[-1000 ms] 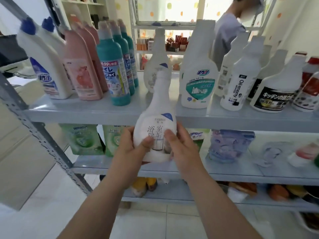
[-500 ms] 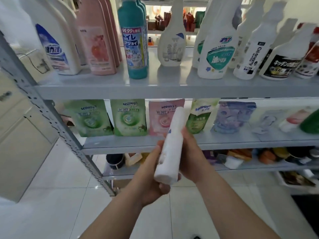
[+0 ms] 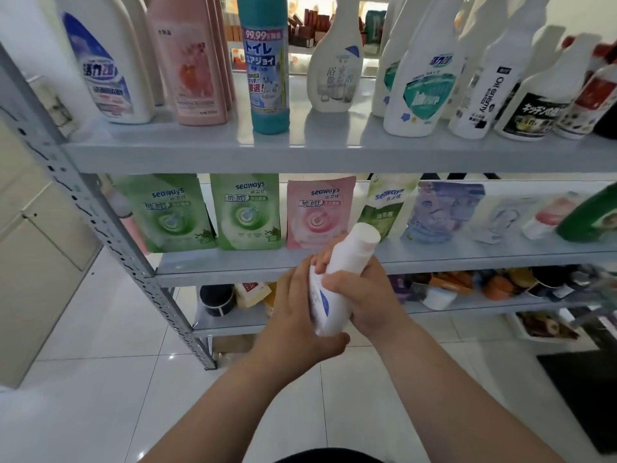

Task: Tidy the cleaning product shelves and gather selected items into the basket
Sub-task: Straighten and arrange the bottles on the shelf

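At the frame's centre, a white plastic bottle with a blue label mark point(image 3: 337, 279) is held tilted, cap toward the upper right, in front of the grey metal shelving point(image 3: 233, 152). The left hand point(image 3: 300, 312) cups its base, thumb underneath; the right hand point(image 3: 364, 295) wraps its body, fingers seemingly curled behind.

We see glossy white floor tiles point(image 3: 100, 345) catching the light, a beige cabinet point(image 3: 36, 262) at their left edge, a dark mat point(image 3: 581, 392) at their right, and a grey metal rack point(image 3: 233, 158) standing between
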`<state>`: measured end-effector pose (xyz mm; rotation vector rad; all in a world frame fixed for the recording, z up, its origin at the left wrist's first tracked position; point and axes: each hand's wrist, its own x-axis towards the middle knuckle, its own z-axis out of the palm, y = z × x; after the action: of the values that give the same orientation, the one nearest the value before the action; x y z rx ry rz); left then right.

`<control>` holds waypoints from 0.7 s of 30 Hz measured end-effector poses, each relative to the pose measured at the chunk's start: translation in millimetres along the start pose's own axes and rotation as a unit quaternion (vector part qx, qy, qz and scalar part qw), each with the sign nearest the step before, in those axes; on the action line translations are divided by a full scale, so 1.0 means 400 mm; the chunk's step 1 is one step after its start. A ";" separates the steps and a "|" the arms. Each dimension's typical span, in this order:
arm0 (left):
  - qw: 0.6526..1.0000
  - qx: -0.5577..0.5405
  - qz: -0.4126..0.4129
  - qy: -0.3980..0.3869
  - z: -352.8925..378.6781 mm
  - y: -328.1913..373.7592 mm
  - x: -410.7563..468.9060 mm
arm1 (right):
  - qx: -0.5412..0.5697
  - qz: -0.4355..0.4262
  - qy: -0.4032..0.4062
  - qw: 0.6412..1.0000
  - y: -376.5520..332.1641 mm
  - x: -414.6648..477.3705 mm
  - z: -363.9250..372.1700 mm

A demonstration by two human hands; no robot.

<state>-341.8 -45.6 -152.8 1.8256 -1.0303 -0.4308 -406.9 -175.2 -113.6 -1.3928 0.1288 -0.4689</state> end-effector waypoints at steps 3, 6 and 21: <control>0.992 -0.123 0.007 0.023 0.014 -0.008 -0.001 | -0.028 0.019 0.011 0.999 -0.020 0.015 -0.021; 0.978 -0.200 0.000 0.063 0.028 -0.011 0.003 | -0.086 0.088 0.015 0.992 -0.063 0.028 -0.078; 0.716 -0.608 -0.343 -0.004 0.216 0.166 0.082 | 0.343 0.304 0.050 0.887 0.052 0.032 -0.303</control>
<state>-411.2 -133.3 -131.6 0.8521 0.1321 -1.2105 -433.8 -288.8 -153.9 -0.5740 0.4272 -0.0347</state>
